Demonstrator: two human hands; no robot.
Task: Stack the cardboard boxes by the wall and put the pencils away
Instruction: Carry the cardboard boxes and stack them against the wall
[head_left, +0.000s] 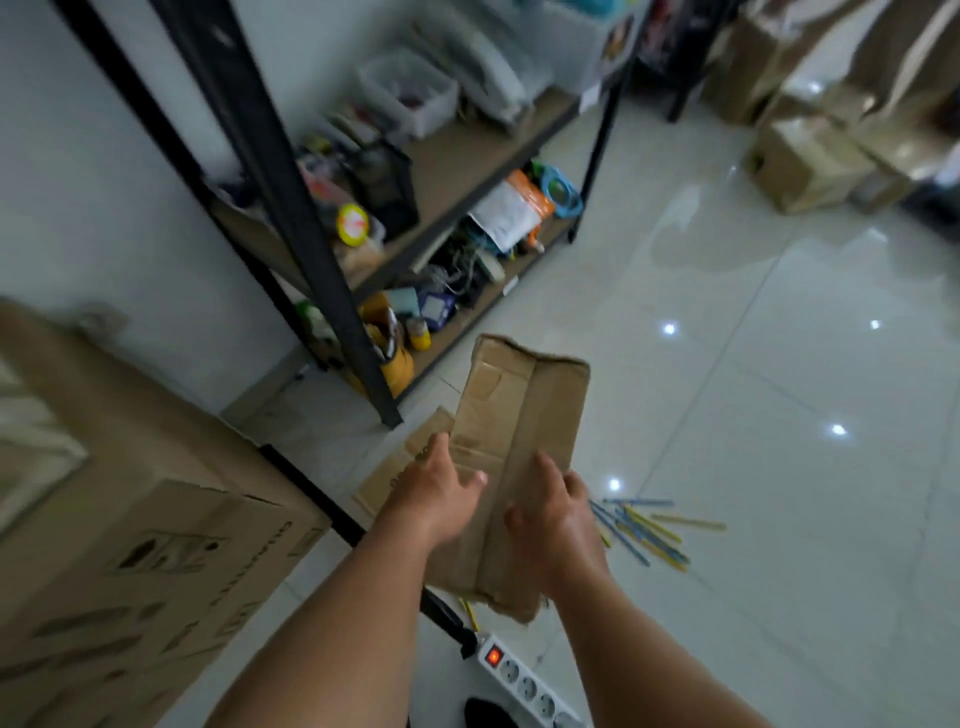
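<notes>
Your two bare forearms reach forward and down to a flattened brown cardboard box (519, 415), held low over a glossy white tiled floor (753, 364) that mirrors small ceiling lights. You are in a cluttered storage room with a pale wall (104, 208) on the left.

That flattened box is a long panel creased down its length. Its long axis runs away from you, with the ragged far end pointing towards the foot of a black metal shelving rack (311, 234).

Your left hand (436, 499) grips the panel's left edge, thumb laid on the top face. Your right hand (558, 525) grips the right side, fingers curled over it, back of the hand up.

Just left of the panel, a second flat brown cardboard sheet (395, 467) lies on the tiles. To the right, thin blue and yellow pencils (644, 530) lie scattered in a loose heap. A white power strip (524, 680) with a lit red switch sits near your feet. A large printed cardboard carton (156, 519) stands at the left, and more brown cartons (810, 161) stand at the far right.
</notes>
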